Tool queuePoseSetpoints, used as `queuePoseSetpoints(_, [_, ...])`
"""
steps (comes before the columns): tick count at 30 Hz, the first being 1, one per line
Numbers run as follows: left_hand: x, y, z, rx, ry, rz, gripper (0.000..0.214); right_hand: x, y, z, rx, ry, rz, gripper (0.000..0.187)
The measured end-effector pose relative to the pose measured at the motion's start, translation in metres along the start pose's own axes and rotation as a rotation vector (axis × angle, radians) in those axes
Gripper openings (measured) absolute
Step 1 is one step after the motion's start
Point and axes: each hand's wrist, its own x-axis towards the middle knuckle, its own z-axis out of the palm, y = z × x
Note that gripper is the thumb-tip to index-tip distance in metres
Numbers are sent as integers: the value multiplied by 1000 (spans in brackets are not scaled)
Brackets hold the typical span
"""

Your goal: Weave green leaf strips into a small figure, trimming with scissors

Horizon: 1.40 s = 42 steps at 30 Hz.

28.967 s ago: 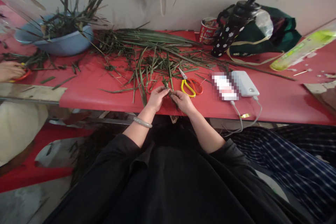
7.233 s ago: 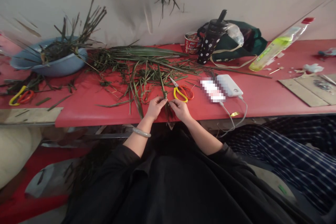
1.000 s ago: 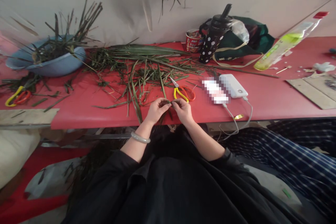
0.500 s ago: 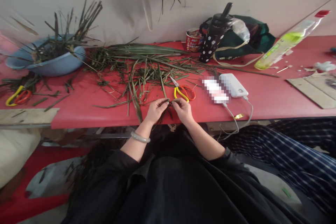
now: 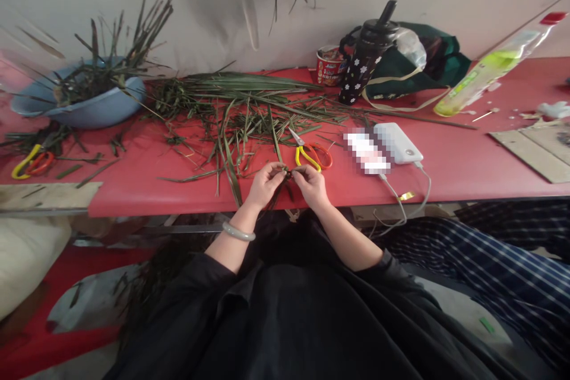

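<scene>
My left hand [image 5: 266, 184] and my right hand [image 5: 310, 185] meet fingertip to fingertip over the table's front edge. Between them they pinch a small piece of dark green leaf strip [image 5: 287, 173], mostly covered by the fingers, so its shape is unclear. A pair of scissors [image 5: 312, 155] with one yellow and one orange handle lies just beyond my right hand, blades pointing away. Behind my left hand spreads a loose heap of long green leaf strips [image 5: 249, 130]. One long strip [image 5: 232, 175] runs down from it, left of my left hand.
On the red tabletop [image 5: 146, 196] a blue basin [image 5: 102, 104] of leaf stalks stands at left, near other scissors [image 5: 33, 163]. To the right are a pixelated object, a white power bank [image 5: 398, 143] with cables, a black tumbler [image 5: 363, 65] and a tilted bottle [image 5: 485, 77]. People sit on both sides.
Both hands stay almost in place, with only slight finger movement at the leaf strip. The whole view has shifted very slightly.
</scene>
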Motion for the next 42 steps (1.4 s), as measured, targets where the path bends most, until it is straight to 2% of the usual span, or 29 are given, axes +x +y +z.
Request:
queuePoseSetpoints(5, [0,-1,0,-37,-7,14,25,1,1,0,49,-38,-4,23])
queuePoseSetpoints(20, [-1,-3,-1,105,21,60,27,3,-3,1,-107,-19,-31,17])
queuePoseSetpoints(26, [-1,-2,1,80,17,46,28,2,-2,0,-113,-16,-36,17])
queuePoseSetpoints(35, [0,0,1,12,-28,-63,40,2,2,-1,-21,-8,-21,17])
queuePoseSetpoints(39, [0,2,3,28,-56,-61,35,3,3,-2,117,43,24,17])
queuePoseSetpoints(42, [1,6,2,59,-120,-74,29,5,5,-3,213,61,46,18])
